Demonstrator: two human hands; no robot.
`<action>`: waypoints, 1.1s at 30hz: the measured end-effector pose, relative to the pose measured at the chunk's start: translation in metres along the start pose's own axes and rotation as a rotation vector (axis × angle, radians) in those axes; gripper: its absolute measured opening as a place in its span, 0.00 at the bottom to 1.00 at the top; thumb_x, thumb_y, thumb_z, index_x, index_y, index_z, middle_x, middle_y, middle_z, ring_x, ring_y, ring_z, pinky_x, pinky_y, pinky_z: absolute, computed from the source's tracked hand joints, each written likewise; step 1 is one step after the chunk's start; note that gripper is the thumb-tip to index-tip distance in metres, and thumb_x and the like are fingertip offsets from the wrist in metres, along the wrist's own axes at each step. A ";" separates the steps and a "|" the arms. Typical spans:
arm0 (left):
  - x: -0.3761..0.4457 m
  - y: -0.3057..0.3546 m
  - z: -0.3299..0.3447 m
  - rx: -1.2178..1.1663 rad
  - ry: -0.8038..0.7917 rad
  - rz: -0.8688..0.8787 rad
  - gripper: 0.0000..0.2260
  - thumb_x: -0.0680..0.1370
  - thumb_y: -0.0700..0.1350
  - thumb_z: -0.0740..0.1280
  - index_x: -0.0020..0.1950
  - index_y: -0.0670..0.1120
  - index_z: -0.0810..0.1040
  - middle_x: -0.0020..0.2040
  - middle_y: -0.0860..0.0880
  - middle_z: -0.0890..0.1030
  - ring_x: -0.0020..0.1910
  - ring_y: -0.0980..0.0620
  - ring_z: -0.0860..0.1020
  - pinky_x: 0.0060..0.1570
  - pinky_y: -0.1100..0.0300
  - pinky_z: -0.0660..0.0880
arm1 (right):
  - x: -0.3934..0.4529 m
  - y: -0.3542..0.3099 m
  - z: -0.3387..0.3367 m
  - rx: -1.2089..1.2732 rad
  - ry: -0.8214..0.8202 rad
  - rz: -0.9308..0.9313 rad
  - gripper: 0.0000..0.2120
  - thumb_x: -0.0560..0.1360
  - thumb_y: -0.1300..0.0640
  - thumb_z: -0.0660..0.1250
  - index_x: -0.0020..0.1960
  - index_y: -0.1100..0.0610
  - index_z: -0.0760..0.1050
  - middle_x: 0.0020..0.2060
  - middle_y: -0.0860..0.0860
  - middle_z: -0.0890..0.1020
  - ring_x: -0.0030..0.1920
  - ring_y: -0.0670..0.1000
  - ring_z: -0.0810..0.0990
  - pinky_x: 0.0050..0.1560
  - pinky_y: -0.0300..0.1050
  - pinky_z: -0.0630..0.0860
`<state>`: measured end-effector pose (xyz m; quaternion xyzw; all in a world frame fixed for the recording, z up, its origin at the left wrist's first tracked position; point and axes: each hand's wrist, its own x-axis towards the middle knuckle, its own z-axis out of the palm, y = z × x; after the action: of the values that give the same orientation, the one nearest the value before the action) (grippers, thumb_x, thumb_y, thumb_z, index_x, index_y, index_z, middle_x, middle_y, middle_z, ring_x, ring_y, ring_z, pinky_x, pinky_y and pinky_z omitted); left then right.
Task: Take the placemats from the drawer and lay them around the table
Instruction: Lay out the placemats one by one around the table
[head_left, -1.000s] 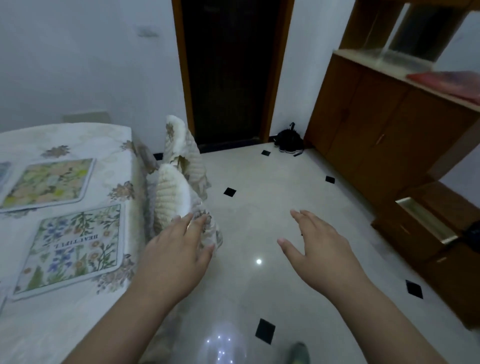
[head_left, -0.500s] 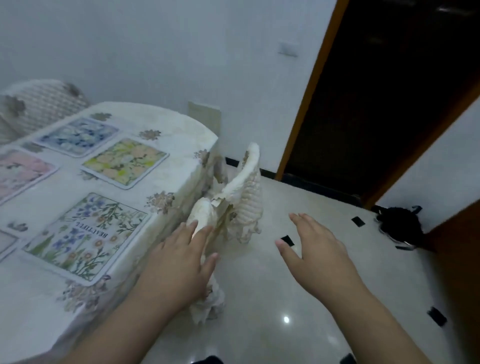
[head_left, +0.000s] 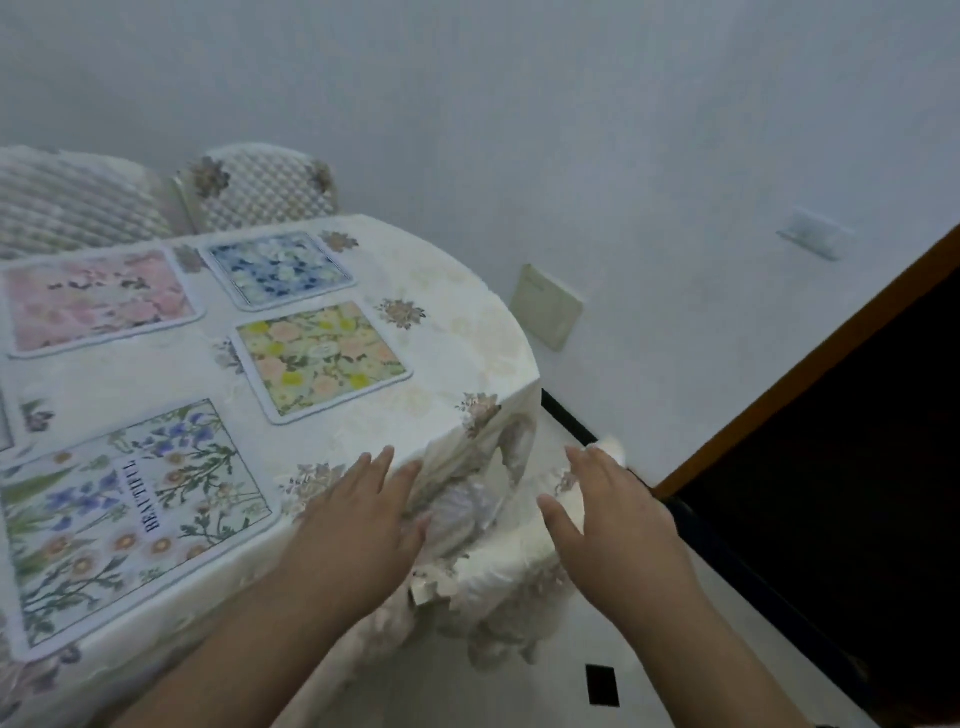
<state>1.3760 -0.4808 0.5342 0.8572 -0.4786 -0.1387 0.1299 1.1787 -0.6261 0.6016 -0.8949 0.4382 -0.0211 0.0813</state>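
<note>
Several floral placemats lie flat on the round table (head_left: 457, 332), which has a white flowered cloth. Nearest is a green mat printed "BEAUTIFUL" (head_left: 119, 519). Beyond it lie a yellow mat (head_left: 319, 358), a blue mat (head_left: 278, 267) and a pink mat (head_left: 93, 299). My left hand (head_left: 363, 530) hovers open over the table's near right edge, fingers straight, holding nothing. Over the cloth-covered chair (head_left: 498, 566) tucked at the table's right side, my right hand (head_left: 613, 525) is open and empty. No drawer is in view.
Two more covered chairs (head_left: 260, 187) stand behind the table against the white wall. A dark doorway with a wooden frame (head_left: 810, 364) fills the right side. Pale floor tiles with a black inset (head_left: 602, 685) show at the bottom right.
My view has swung left from the floor and cabinet to the table. Both hands stayed open and empty, and now hover over the table edge and the tucked chair.
</note>
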 end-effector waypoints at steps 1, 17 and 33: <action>0.017 0.004 0.000 0.000 0.002 -0.021 0.29 0.83 0.63 0.50 0.82 0.57 0.49 0.84 0.51 0.48 0.82 0.49 0.48 0.79 0.46 0.54 | 0.022 0.007 -0.001 -0.008 -0.014 -0.029 0.32 0.80 0.34 0.52 0.80 0.46 0.55 0.80 0.46 0.59 0.78 0.47 0.58 0.75 0.51 0.62; 0.215 -0.083 0.044 -0.067 0.125 -0.758 0.28 0.84 0.59 0.54 0.82 0.55 0.52 0.83 0.45 0.48 0.81 0.44 0.52 0.73 0.42 0.62 | 0.367 -0.038 0.133 0.249 -0.455 -0.441 0.32 0.81 0.39 0.60 0.81 0.49 0.57 0.79 0.48 0.63 0.75 0.51 0.65 0.74 0.49 0.64; 0.330 -0.213 0.121 -0.389 0.260 -1.295 0.33 0.78 0.59 0.62 0.80 0.49 0.59 0.74 0.38 0.68 0.72 0.35 0.66 0.67 0.45 0.65 | 0.504 -0.114 0.287 0.677 -0.683 -0.125 0.45 0.72 0.42 0.70 0.81 0.54 0.52 0.77 0.57 0.65 0.75 0.60 0.65 0.73 0.61 0.65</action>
<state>1.6656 -0.6654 0.3087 0.9412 0.1834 -0.1678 0.2287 1.6096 -0.9179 0.3204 -0.7985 0.3003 0.1278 0.5058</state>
